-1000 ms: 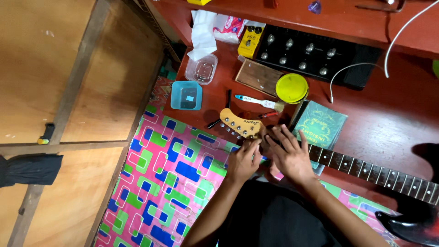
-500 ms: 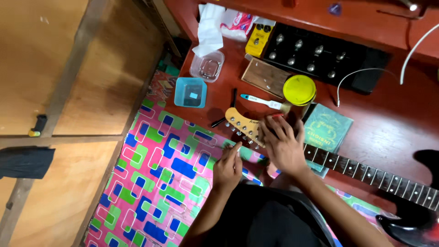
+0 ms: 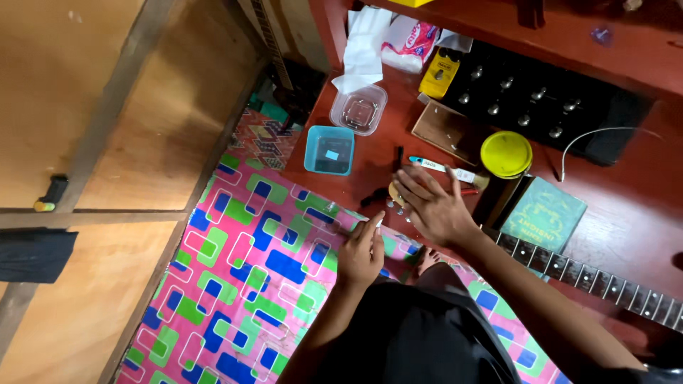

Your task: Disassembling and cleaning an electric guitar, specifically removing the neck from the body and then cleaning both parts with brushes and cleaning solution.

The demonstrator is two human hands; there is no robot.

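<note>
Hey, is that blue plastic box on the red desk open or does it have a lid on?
Open. The blue box shows no lid: you look straight down past its rim to the dark inside, where a small pale scrap lies on the bottom.

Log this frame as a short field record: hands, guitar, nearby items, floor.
right hand: spread flat over the guitar headstock
left hand: below the headstock, fingertips pinched; anything held is too small to tell
guitar neck: runs right along the red-brown table
nearby: blue plastic box, clear plastic tub, yellow lid, green packet
floor: patterned mat, pink, blue and green
</note>
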